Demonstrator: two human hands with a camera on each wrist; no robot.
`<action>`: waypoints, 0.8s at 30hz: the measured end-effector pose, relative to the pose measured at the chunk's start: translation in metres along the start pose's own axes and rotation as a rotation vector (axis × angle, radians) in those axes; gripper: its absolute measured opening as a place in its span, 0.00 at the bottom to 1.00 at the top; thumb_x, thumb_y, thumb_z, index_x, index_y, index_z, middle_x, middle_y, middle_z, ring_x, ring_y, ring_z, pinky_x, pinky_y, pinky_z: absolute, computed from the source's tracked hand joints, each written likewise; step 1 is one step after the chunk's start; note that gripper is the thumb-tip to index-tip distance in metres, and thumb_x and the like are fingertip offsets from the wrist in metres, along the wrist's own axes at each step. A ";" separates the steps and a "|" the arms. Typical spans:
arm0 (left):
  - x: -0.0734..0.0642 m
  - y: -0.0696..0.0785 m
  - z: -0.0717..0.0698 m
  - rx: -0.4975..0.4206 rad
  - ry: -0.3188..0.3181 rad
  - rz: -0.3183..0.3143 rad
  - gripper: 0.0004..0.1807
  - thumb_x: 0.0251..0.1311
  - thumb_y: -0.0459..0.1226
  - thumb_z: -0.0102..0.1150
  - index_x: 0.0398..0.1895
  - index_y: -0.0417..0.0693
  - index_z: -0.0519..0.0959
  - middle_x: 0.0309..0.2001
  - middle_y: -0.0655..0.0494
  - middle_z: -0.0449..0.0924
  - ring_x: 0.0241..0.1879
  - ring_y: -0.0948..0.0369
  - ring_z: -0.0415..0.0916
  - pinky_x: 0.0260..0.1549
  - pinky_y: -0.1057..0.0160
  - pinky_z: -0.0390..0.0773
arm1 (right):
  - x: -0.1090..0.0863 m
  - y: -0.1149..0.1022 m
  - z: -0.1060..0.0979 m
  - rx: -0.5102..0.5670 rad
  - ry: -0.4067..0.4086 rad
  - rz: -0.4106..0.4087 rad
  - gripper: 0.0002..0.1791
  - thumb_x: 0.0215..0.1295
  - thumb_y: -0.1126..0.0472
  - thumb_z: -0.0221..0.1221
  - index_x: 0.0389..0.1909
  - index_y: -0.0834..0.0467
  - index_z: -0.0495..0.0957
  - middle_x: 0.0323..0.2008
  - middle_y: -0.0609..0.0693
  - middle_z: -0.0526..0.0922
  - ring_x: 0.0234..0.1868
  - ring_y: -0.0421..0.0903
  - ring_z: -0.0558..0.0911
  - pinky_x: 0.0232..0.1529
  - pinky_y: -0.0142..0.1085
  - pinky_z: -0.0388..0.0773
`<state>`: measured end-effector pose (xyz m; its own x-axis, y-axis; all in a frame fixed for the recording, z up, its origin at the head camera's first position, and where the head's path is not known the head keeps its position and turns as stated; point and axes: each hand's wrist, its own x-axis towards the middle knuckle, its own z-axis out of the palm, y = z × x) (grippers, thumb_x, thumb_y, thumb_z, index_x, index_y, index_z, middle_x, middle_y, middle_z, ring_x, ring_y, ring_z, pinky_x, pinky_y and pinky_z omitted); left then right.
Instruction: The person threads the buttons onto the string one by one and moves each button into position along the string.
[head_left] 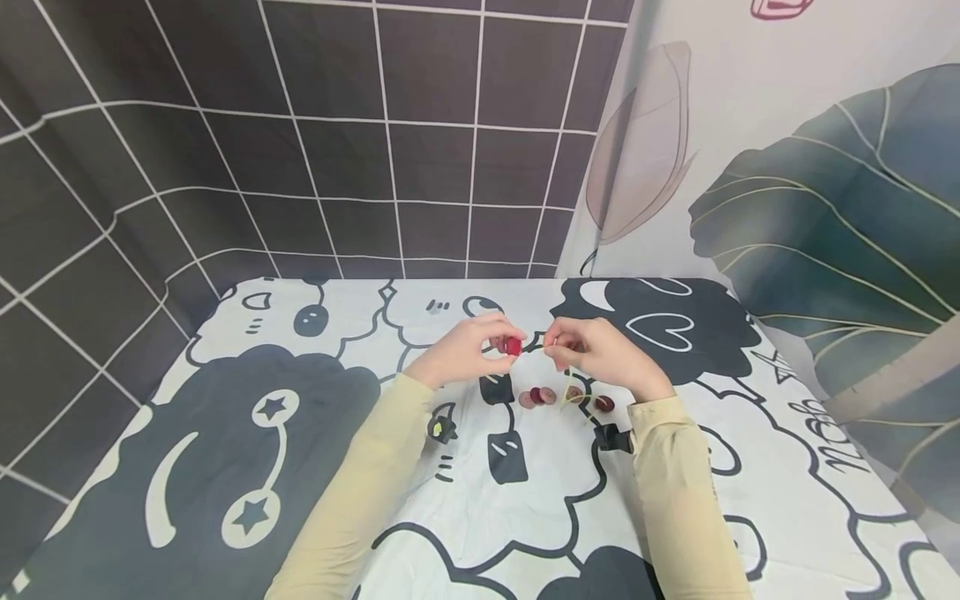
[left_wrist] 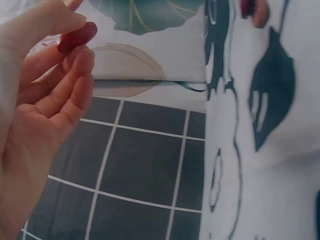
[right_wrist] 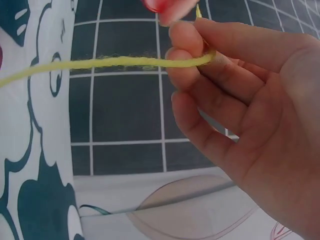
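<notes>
- Left hand (head_left: 467, 348): pinching red bead (head_left: 513, 345), thumb and fingers, raised over cloth (head_left: 525, 521).
- Right hand (head_left: 592, 350): pinching yellow string (right_wrist: 115, 63), short end past fingertips.
- Hands near each other; bead and string apart.
- Loose beads (head_left: 537, 396) on cloth, nearer the wearer than the hands; string trails down by some.

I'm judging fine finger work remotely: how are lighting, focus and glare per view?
Head: evenly bright, though the red piece appears small and grid lines on the dark backdrop bend at left; left wrist: dim, hazy, left hand slightly soft; right wrist: yellow string fairly clear, bright highlight on the red piece at the top edge.
</notes>
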<state>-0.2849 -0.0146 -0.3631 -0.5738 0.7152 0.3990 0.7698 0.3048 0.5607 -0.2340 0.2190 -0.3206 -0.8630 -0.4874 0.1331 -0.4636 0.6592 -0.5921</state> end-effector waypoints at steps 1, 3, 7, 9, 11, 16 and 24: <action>0.000 0.001 -0.002 0.004 0.016 0.014 0.18 0.55 0.33 0.64 0.50 0.44 0.81 0.39 0.55 0.78 0.37 0.63 0.75 0.43 0.58 0.80 | 0.000 -0.002 0.000 -0.009 0.003 -0.009 0.02 0.66 0.65 0.57 0.37 0.58 0.77 0.20 0.48 0.80 0.23 0.39 0.76 0.27 0.31 0.71; -0.001 0.004 -0.006 0.015 0.044 0.047 0.17 0.55 0.33 0.64 0.50 0.44 0.81 0.39 0.55 0.79 0.37 0.64 0.75 0.42 0.62 0.80 | 0.001 -0.006 0.001 -0.030 0.017 -0.025 0.02 0.66 0.64 0.57 0.36 0.58 0.78 0.20 0.48 0.80 0.22 0.39 0.77 0.27 0.30 0.72; -0.002 0.011 -0.011 0.020 0.066 0.099 0.16 0.55 0.32 0.64 0.49 0.43 0.81 0.39 0.55 0.79 0.36 0.63 0.76 0.40 0.68 0.78 | 0.002 -0.015 0.004 -0.071 0.054 -0.059 0.02 0.65 0.64 0.58 0.35 0.58 0.78 0.19 0.45 0.79 0.20 0.37 0.75 0.27 0.30 0.73; -0.002 0.014 -0.012 0.016 0.068 0.120 0.16 0.55 0.32 0.64 0.49 0.42 0.81 0.39 0.54 0.79 0.36 0.60 0.77 0.41 0.67 0.79 | 0.003 -0.018 0.005 -0.086 0.068 -0.072 0.02 0.65 0.64 0.58 0.35 0.58 0.79 0.19 0.44 0.79 0.20 0.36 0.73 0.26 0.30 0.72; -0.002 0.016 -0.013 0.013 0.071 0.140 0.16 0.55 0.31 0.63 0.49 0.42 0.81 0.39 0.54 0.79 0.37 0.58 0.78 0.41 0.64 0.80 | 0.003 -0.021 0.006 -0.101 0.079 -0.082 0.02 0.65 0.64 0.59 0.34 0.58 0.79 0.18 0.44 0.78 0.20 0.36 0.73 0.26 0.30 0.71; -0.001 0.020 -0.014 0.020 0.082 0.171 0.16 0.56 0.31 0.61 0.49 0.42 0.81 0.41 0.54 0.78 0.38 0.56 0.78 0.42 0.60 0.80 | 0.004 -0.025 0.007 -0.135 0.104 -0.103 0.02 0.65 0.63 0.59 0.34 0.57 0.79 0.17 0.43 0.77 0.20 0.35 0.72 0.26 0.29 0.70; -0.002 0.022 -0.015 0.054 0.102 0.182 0.15 0.55 0.31 0.62 0.48 0.43 0.82 0.40 0.55 0.79 0.37 0.60 0.78 0.42 0.71 0.77 | 0.006 -0.029 0.010 -0.177 0.143 -0.119 0.02 0.65 0.63 0.59 0.34 0.57 0.80 0.19 0.44 0.79 0.21 0.35 0.73 0.28 0.30 0.71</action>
<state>-0.2711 -0.0186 -0.3406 -0.4474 0.6946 0.5633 0.8756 0.2118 0.4342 -0.2236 0.1915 -0.3108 -0.8141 -0.4896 0.3123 -0.5806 0.6982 -0.4188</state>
